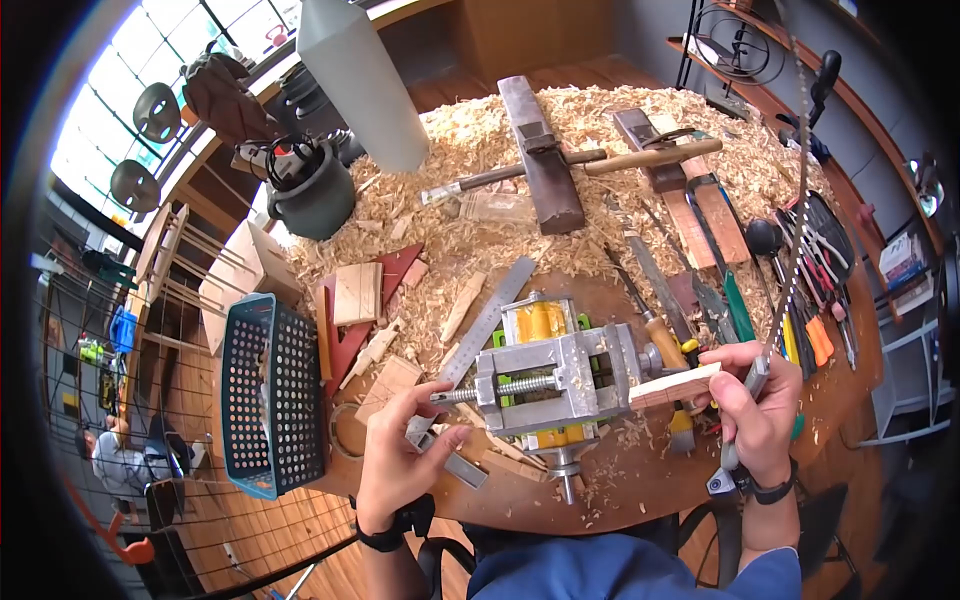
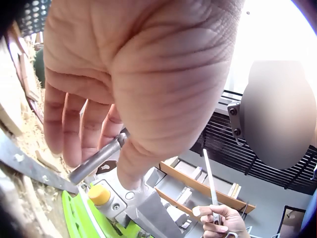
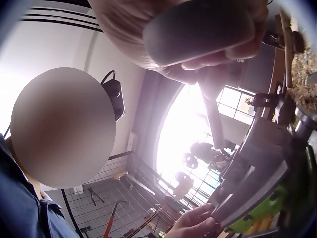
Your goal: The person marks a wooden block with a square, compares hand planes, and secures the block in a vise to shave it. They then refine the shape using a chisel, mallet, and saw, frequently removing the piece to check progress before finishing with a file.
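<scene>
A metal vise (image 1: 550,385) on a yellow and green base stands at the table's front, its jaws apart. Beside its screw end is my left hand (image 1: 400,450); in the left wrist view the fingers reach past the vise's metal handle bar (image 2: 99,158), the thumb spread away from them. My right hand (image 1: 755,410) pinches a small flat wooden piece (image 1: 675,387) between thumb and fingers, right at the vise's other end. That same hand also holds a saw, its long toothed blade (image 1: 803,150) pointing up and away and its grey handle (image 3: 198,32) across the palm.
A perforated basket (image 1: 245,400) stands left, near a steel ruler (image 1: 490,315) and a red triangular square (image 1: 345,345). Wood shavings (image 1: 450,140) cover the back, where planes (image 1: 540,155) and a hammer lie. Chisels, files and pliers (image 1: 825,235) lie right. A tall grey column (image 1: 365,85) rises behind.
</scene>
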Motion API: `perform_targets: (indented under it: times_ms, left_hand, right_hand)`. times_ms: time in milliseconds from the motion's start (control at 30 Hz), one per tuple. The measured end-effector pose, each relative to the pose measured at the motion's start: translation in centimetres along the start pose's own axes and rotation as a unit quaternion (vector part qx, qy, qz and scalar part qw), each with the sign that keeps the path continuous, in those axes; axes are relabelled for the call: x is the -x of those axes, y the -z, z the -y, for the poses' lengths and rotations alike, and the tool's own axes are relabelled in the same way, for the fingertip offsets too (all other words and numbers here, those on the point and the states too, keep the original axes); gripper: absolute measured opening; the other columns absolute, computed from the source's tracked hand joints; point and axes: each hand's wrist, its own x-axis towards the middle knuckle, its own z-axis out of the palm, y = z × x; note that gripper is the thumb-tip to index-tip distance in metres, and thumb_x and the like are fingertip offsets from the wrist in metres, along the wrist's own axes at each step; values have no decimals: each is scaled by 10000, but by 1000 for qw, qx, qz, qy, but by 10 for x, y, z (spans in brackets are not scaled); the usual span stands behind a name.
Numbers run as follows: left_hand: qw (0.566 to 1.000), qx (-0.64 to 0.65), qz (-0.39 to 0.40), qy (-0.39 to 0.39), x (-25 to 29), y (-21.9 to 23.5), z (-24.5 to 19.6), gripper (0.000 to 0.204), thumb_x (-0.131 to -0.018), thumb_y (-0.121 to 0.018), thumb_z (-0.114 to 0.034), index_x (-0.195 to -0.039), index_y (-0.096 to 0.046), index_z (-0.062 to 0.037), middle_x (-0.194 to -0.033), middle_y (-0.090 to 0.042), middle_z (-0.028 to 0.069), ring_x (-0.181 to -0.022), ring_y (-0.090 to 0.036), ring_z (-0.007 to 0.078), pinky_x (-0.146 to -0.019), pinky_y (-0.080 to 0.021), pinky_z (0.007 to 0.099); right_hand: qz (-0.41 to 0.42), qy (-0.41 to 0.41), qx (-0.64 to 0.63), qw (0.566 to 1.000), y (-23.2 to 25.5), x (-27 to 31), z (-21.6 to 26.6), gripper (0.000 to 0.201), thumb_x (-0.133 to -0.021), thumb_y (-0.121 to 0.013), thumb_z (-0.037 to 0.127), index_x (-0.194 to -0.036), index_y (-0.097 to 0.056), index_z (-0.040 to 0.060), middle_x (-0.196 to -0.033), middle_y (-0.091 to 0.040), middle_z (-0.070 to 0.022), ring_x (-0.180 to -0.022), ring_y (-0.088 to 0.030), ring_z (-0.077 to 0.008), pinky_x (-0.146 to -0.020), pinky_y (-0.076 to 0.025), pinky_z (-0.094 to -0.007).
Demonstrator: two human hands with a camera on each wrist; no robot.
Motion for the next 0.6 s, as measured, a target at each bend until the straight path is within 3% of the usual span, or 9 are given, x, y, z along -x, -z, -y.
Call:
perform_targets:
  times_ms: [67,133,200,267,333,400,467,533,600]
  left_hand:
    - [998,39,-30,-43,1,-10,20,418,-864,-891,-77,-1244,-742,15,-961,-763,113,-828,-732,181,-783,-571,317]
    - [997,65,-26,-24,4,-12,30,360,-895,-858,-50,-1228,-744,25,-932,-757,98,-811,-727,158,-767,-567,302]
    - [994,103,-24,4,10,-10,31,270,-976,-774,-6,-1236,-726,49,-884,-748,51,-775,-706,97,-723,-552,258]
    - [983,177,-27,46,15,-8,22,319,-1028,-747,-29,-1331,-676,37,-934,-724,18,-832,-662,73,-777,-536,240]
    - [976,211,-24,46,17,-1,12,439,-1041,-736,-38,-1447,-590,43,-917,-715,27,-806,-649,71,-749,-528,235]
    - [972,228,-27,42,20,3,13,469,-1018,-736,-5,-1456,-578,51,-863,-692,5,-778,-639,58,-716,-510,226]
    - [977,208,-45,17,22,7,7,483,-1013,-748,-16,-1461,-580,49,-857,-683,-1,-765,-616,50,-704,-497,226]
    - [976,213,-47,15,22,11,3,430,-995,-772,-17,-1401,-646,45,-873,-696,5,-790,-632,58,-741,-515,236]
    - [985,155,-43,-60,22,14,2,345,-972,-798,-12,-1305,-722,39,-893,-714,9,-814,-649,70,-790,-530,242]
  right_hand:
    - [1,13,10,1000,-9,-5,2,196,-965,-735,63,-1123,-760,-50,-830,-751,-69,-680,-692,-78,-583,-512,-218]
    - [5,53,63,997,-18,-13,0,212,-949,-738,47,-1137,-764,-47,-815,-743,-49,-716,-699,-78,-647,-523,-225]
    - [7,63,89,994,-25,-19,-3,206,-942,-739,31,-1138,-773,-24,-790,-717,2,-683,-619,-24,-596,-442,-205]
    - [11,90,102,991,-34,-24,-3,193,-937,-746,20,-1124,-777,-18,-783,-701,20,-645,-561,2,-567,-392,-197]
    - [34,143,141,979,-43,-28,1,166,-927,-756,9,-1090,-779,-17,-755,-684,30,-617,-528,15,-542,-366,-198]
    - [34,139,153,978,-50,-29,6,127,-913,-774,8,-1039,-777,-11,-701,-654,51,-585,-488,24,-521,-335,-201]
    - [86,118,182,972,-52,-30,9,108,-904,-796,19,-1005,-771,-8,-656,-625,75,-574,-465,34,-514,-305,-201]
    - [87,121,171,974,-58,-29,8,102,-907,-807,28,-995,-768,-6,-647,-615,89,-566,-447,41,-509,-283,-203]
    - [86,122,125,981,-61,-28,5,96,-922,-804,27,-1003,-767,-10,-660,-627,88,-569,-450,43,-506,-276,-207]
